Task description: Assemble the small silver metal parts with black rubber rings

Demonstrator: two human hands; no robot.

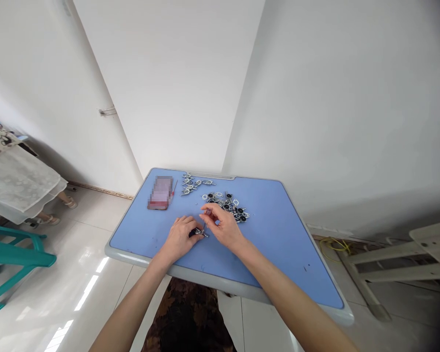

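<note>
Small metal part [199, 232] sits near front-middle of blue table [278, 234]; our left hand [179, 237] pinches it. Our right hand [223, 226] pinches tiny piece above it, too small to identify. Parts pile [227, 203] just beyond; blurred phone [160, 192] left.

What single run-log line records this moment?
left hand: pins small metal part on blue table | right hand: fingertips above part | loose parts pile behind hands

White walls [344, 98], glossy tiled floor [58, 293], teal stool [11, 256].
</note>
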